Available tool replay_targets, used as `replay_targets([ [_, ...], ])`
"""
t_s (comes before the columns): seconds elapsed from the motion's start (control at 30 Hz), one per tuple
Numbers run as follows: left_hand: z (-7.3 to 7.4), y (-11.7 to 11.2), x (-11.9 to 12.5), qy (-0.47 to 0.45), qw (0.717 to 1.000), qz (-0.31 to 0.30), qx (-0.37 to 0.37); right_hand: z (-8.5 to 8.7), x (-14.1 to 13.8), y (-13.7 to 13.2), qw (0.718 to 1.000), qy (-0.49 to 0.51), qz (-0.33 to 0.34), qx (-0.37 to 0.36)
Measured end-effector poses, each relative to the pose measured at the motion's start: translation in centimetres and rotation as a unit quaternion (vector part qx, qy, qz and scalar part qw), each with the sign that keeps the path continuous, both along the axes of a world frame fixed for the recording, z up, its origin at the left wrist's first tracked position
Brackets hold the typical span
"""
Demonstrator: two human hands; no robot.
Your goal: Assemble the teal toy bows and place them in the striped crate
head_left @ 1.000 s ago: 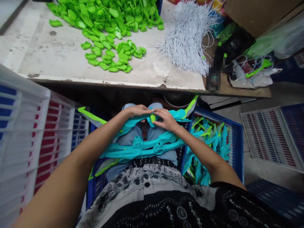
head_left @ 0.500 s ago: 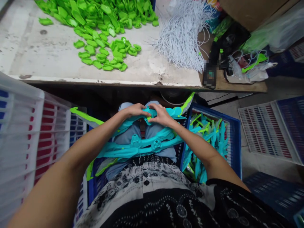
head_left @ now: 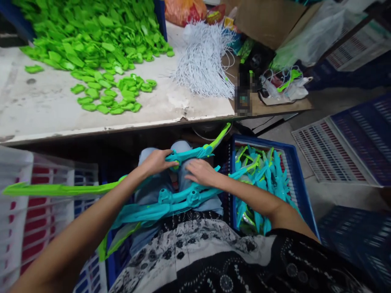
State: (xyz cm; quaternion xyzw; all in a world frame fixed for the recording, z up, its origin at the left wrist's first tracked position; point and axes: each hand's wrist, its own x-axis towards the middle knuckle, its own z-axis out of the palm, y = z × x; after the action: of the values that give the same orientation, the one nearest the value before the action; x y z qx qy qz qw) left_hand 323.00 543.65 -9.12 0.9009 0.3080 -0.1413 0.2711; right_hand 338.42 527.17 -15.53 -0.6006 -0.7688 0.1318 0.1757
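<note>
A turquoise toy bow (head_left: 191, 154) with bright green tips lies across my knees, tilted up to the right. Around its middle, my left hand (head_left: 157, 162) is closed. Just below the bow, my right hand (head_left: 201, 171) is off it, over my right knee, with its fingers apart and slightly blurred; I see nothing in them. Nearer my waist, more turquoise bow pieces (head_left: 180, 199) rest across my lap, with raised round sockets in their middles. My left forearm hides part of the held bow's left limb.
Green plastic pieces (head_left: 106, 47) are heaped on the worktable (head_left: 36, 106), beside a bundle of white cords (head_left: 204, 61). A blue crate (head_left: 301, 195) full of turquoise and green bows stands at my right. A white crate (head_left: 18, 167) is at my left.
My right hand has let go of the bow's middle and moved down off it. The left hand keeps hold. The view has shifted, showing more of the table's back.
</note>
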Motion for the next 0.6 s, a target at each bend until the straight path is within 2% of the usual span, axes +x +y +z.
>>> replay_targets([
  [0.07,0.6,0.2,0.4,0.038,0.998,-0.045,-0.008,0.0,-0.3,-1.5,0.997,-0.005,0.050,-0.063],
  [0.13,0.8,0.1,0.7,0.059,0.995,-0.084,0.003,0.1,-0.8,-2.6,0.992,-0.003,0.088,-0.087],
  [0.23,0.0,-0.9,0.0,0.032,0.986,-0.092,0.134,1.0,-1.3,-3.2,0.984,0.007,0.143,-0.108],
  [0.3,-1.1,-1.9,-1.3,0.010,0.968,-0.093,0.234,2.3,-0.2,-2.5,0.983,0.046,0.139,-0.110],
  [0.33,-1.8,-2.4,-2.2,0.000,0.958,-0.095,0.270,3.1,1.0,-1.6,0.987,0.079,0.106,-0.093],
  [0.4,-3.0,-3.3,-3.8,-0.020,0.944,-0.105,0.312,4.7,4.6,1.2,0.989,0.142,-0.029,-0.022],
  [0.43,-3.5,-3.8,-4.4,-0.029,0.938,-0.107,0.328,5.3,7.0,3.1,0.980,0.156,-0.120,0.024],
  [0.5,-4.1,-4.5,-5.3,-0.033,0.928,-0.101,0.358,6.2,12.0,7.5,0.947,0.120,-0.288,0.082],
  [0.53,-4.2,-4.7,-5.5,-0.028,0.923,-0.098,0.370,6.3,14.3,9.8,0.929,0.100,-0.346,0.086],
  [0.6,-4.2,-5.0,-5.6,-0.016,0.917,-0.090,0.387,6.2,18.1,14.0,0.907,0.075,-0.408,0.075],
])
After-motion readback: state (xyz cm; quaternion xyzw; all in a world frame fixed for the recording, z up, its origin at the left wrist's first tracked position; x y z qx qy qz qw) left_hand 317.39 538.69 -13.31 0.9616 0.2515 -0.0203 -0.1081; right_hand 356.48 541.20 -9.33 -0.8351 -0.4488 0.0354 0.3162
